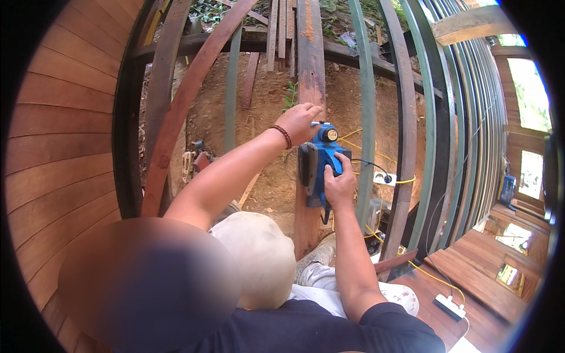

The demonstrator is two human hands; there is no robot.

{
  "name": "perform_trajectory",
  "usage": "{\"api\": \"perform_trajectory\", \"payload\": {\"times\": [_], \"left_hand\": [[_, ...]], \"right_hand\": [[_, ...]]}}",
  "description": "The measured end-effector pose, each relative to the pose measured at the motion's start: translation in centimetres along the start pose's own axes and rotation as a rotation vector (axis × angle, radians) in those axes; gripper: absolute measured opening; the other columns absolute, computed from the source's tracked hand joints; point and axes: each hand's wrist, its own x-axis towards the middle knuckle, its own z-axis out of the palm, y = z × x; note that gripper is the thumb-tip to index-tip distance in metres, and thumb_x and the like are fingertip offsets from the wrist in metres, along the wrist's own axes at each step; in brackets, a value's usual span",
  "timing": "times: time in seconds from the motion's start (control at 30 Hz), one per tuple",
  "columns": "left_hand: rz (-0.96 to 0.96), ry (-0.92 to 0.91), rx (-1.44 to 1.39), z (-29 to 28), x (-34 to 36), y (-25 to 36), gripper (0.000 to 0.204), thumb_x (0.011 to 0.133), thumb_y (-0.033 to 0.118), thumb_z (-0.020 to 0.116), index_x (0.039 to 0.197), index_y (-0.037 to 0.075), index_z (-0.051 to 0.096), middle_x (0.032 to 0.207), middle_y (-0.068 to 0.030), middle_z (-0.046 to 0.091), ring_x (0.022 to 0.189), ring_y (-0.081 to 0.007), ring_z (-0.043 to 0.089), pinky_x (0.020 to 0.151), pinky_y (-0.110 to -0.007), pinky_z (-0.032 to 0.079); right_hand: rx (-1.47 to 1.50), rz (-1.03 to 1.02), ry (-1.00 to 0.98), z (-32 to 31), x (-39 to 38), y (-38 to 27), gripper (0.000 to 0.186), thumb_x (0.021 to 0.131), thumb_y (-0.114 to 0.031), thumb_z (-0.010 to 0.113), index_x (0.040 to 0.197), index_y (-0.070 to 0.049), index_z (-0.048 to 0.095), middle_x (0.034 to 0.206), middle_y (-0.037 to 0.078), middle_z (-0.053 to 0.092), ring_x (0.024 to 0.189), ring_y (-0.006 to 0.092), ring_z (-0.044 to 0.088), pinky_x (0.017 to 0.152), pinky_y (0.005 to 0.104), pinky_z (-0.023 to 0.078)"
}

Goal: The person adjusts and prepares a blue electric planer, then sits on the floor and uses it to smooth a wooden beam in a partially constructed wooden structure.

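Note:
A blue and black electric planer rests on a long reddish-brown wooden beam running away from me. My right hand is wrapped round its rear handle. At the planer's front end is my left hand, with a beaded bracelet on the wrist. Its fingers are bent close together over the front edge; the thumb side is hidden. A dark cord leads from the planer's right side to a white socket block.
Green and dark metal bars run alongside, with bare soil below. A slanting wooden plank lies at left, beside a plank surface. Yellow cables trail at right toward a white power strip. Sawdust lies on the beam's far part.

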Motion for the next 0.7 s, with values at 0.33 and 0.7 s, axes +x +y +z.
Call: {"api": "perform_trajectory", "payload": {"times": [0.33,0.7], "left_hand": [[-0.228,0.078,0.026,-1.7,-1.5,-2.3,0.031,0.095,0.021,0.069,0.121,0.005,0.072,0.121,-0.0163,0.07,0.108,-0.0343,0.071,0.096,-0.043,0.058],[-0.301,0.154,-0.021,-2.6,-1.7,-2.5,0.028,0.094,0.022,0.07,0.116,0.005,0.075,0.114,-0.015,0.073,0.099,-0.0311,0.073,0.09,-0.041,0.059]], "right_hand": [[0.023,-0.037,0.008,1.5,6.2,-2.0,0.038,0.089,-0.015,0.073,0.125,-0.005,0.067,0.103,0.026,0.074,0.096,0.0417,0.074,0.085,0.0469,0.057],[-0.051,-0.113,0.052,4.8,17.6,-4.5,0.04,0.087,-0.023,0.071,0.124,-0.007,0.07,0.106,0.028,0.075,0.101,0.0453,0.073,0.091,0.05,0.057]]}}
